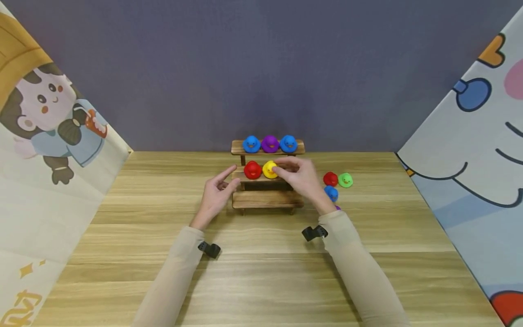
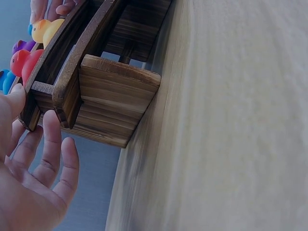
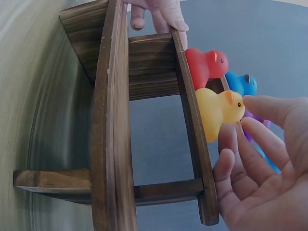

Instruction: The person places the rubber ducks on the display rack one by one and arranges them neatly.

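A three-tier wooden stand stands against the back wall. On its middle tier sit a red rubber duck and a yellow rubber duck, side by side. My right hand pinches the yellow duck, thumb in front and fingers round its right side. My left hand is at the left end of the middle tier, its thumb and fingertips right at the board's end, fingers loosely extended. In the left wrist view, that hand holds no duck.
Two blue ducks flank a purple duck on the top tier. Right of the stand, a red duck, a green duck and a blue duck lie on the table; a purple one is mostly hidden by the right wrist.
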